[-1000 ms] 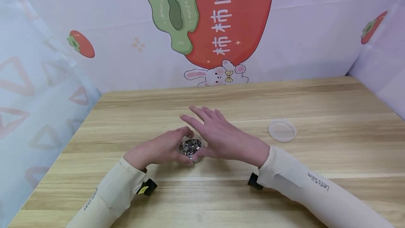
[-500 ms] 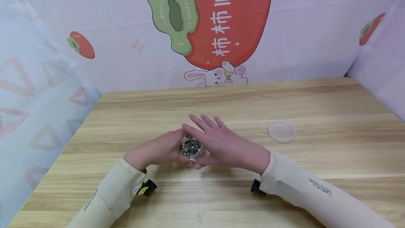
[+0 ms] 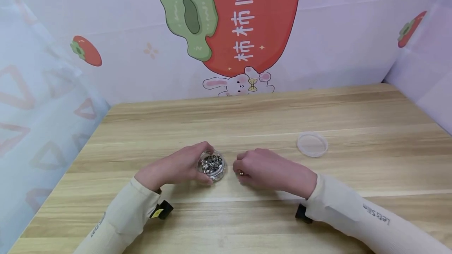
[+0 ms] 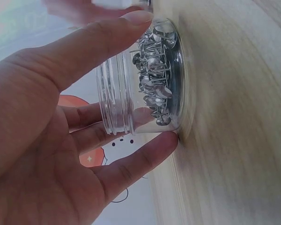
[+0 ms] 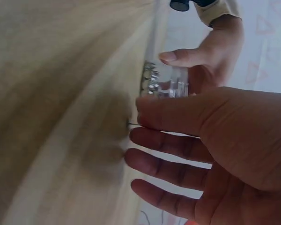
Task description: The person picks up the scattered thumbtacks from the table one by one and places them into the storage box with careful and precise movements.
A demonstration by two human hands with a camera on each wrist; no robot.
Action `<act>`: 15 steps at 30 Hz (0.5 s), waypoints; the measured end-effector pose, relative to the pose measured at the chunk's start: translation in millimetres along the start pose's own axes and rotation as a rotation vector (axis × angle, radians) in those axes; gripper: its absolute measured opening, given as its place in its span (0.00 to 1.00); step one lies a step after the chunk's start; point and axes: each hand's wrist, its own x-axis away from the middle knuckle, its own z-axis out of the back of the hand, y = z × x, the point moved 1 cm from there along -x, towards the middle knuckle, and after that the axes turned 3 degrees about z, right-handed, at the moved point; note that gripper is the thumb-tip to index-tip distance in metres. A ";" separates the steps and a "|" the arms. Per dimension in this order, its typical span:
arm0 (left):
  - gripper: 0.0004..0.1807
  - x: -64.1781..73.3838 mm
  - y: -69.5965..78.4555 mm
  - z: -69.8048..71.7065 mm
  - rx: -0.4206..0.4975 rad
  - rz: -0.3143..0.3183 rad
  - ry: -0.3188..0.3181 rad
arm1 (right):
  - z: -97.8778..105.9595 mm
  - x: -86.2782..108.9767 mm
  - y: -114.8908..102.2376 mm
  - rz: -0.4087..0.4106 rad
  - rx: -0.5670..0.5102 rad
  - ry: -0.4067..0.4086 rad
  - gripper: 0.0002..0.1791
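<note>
A clear round jar [image 3: 216, 173] holds a heap of silver thumbtacks [image 4: 154, 79] and stands without a lid on the table. My left hand [image 3: 181, 167] is curled round it, thumb on the near side and fingers on the far side. Just right of the jar, my right hand [image 3: 266, 169] is low over the tabletop. Between its thumb and index finger it pinches a single thumbtack [image 5: 132, 124], whose head is down at the table surface. The thumb hides part of that tack's pin in the right wrist view.
A translucent round lid [image 3: 312, 144] lies on the wooden table [image 3: 226, 222], right of and beyond my right hand. Behind the table hangs a backdrop [image 3: 120, 7] printed with persimmons and a rabbit.
My right hand was over the jar with its fingers spread. It has moved right and down to the table, now pinching a thumbtack. The left hand keeps its hold on the jar.
</note>
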 end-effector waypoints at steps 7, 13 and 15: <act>0.38 -1.3 -1.2 -1.1 -0.007 -0.005 0.002 | -11.1 -1.4 1.6 0.007 -0.063 0.014 0.14; 0.39 -1.3 -0.9 -1.8 0.005 0.017 -0.002 | -9.1 -3.4 1.5 -0.023 -0.089 0.002 0.12; 0.39 -0.6 -0.7 -1.6 0.008 0.021 -0.004 | -3.6 -5.7 0.5 -0.040 -0.096 0.013 0.10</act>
